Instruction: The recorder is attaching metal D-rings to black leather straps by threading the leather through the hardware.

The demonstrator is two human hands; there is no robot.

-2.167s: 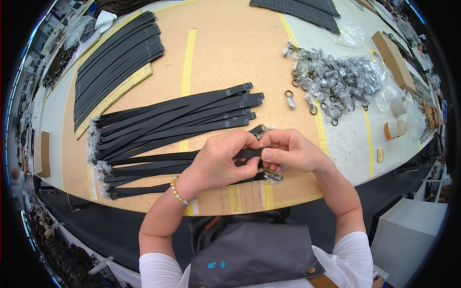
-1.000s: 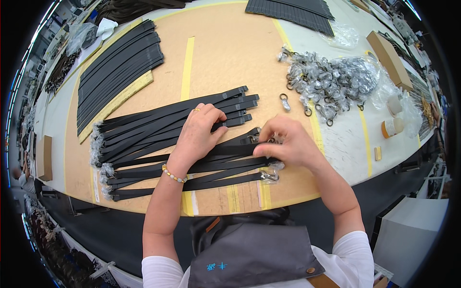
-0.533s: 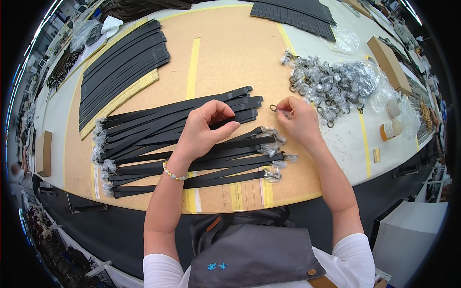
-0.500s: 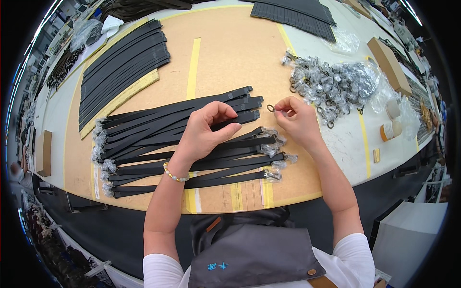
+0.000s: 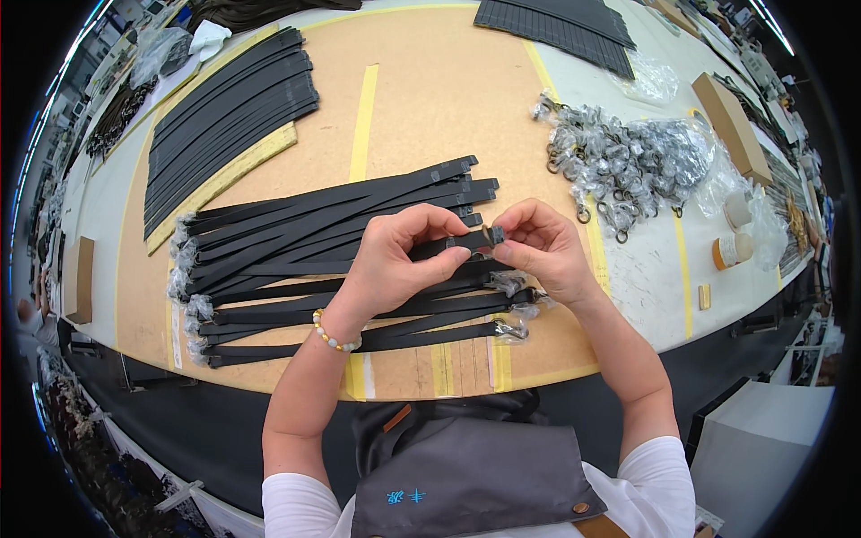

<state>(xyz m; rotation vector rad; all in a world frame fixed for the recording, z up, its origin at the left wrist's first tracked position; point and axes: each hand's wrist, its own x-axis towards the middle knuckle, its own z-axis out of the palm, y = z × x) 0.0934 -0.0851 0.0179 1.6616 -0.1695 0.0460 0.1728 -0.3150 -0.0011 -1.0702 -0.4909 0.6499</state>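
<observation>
Between thumb and fingers, my left hand [image 5: 395,262] pinches a black strap [image 5: 470,240] close to its free end. My right hand [image 5: 547,253] meets it there, fingertips closed at the strap's tip. A small metal ring [image 5: 490,237] appears to be at that tip, mostly covered by the fingers, so I cannot tell whether the strap passes through it. Under my hands lies a row of black straps [image 5: 296,235], with plastic-wrapped hardware [image 5: 182,260] at their left ends. Several nearer straps also have wrapped metal hardware [image 5: 511,330] at their right ends.
A heap of plastic-wrapped metal rings [image 5: 619,157] lies to the right. Stacked black straps [image 5: 229,130] rest at the far left beside a yellowish strip [image 5: 224,186]; more strips [image 5: 556,31] lie at the back. A cardboard box [image 5: 731,125] and an orange-labelled container [image 5: 732,250] stand at the right.
My right hand has brought the metal ring left to the strap's end. My left hand has raised that strap end from the row, and the two hands now meet.
</observation>
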